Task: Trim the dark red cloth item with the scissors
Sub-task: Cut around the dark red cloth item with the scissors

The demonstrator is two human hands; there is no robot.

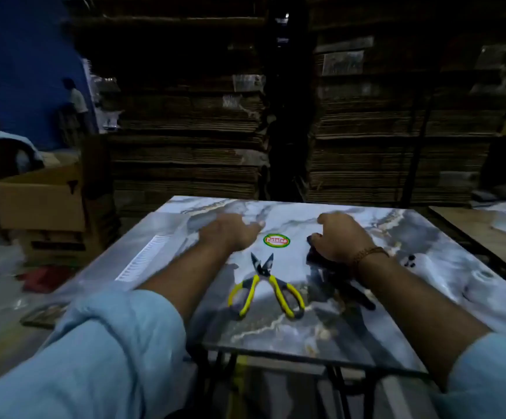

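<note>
Yellow-handled scissors (265, 287) lie open on the marble-patterned tabletop (321, 328), blades pointing away from me. A dark cloth item (341, 285) lies to their right; in the dim light it looks almost black. My right hand (341, 237) rests on the cloth's far end with fingers curled over it, a bead bracelet on the wrist. My left hand (230, 232) hovers over the table beyond the scissors, fingers spread and empty. Both arms wear light blue sleeves.
A round green and red sticker (276, 240) sits between my hands. Cardboard boxes (38, 204) stand at the left, tall stacks of flattened cartons (191, 122) behind the table. A second table (487, 228) stands at the right. Red cloth (46, 278) lies on the floor at left.
</note>
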